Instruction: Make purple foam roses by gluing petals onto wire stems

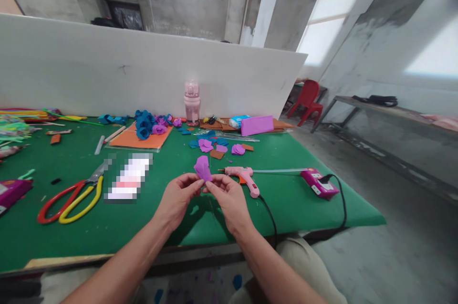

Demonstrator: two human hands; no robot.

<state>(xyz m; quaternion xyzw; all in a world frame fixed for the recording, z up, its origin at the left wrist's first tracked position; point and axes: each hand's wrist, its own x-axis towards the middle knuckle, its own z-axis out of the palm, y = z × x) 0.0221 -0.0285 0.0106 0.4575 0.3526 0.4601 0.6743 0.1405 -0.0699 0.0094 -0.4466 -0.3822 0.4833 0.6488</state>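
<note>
- Purple paper piece [203,168], one: held up above the front middle of the green tabletop [118,235], between the fingertips of both hands; its broad end points away from the person.
- Left hand [182,199]: thumb and fingers pinched together on the piece's lower end.
- Right hand [229,199]: likewise pinched there, close beside the left. The low two-sided grip presumably steadies the narrow end and leaves the broad part uncrushed.
- Pink glue gun [239,172], one: lying just beyond the right hand, nozzle towards the held piece, handle towards the person; probably so placed for a short reach.
- Translucent rod [281,171], one: running from the gun's rear towards the purple power strip [319,183], perhaps left long as feed.
- Loose purple petals [205,145], with blue and brown pieces: beyond the hands, likely grouped for easy picking.
- Blue and purple paper flowers [145,125], clustered: resting on and beside an orange sheet [138,141], seemingly kept back from the working spot.
- Scissors [80,199], red and yellow handles: at left, handles nearest the person, apparently for ready grasping.
- Pink bottle [192,106]: upright near the white board [107,65], out of the way.
</note>
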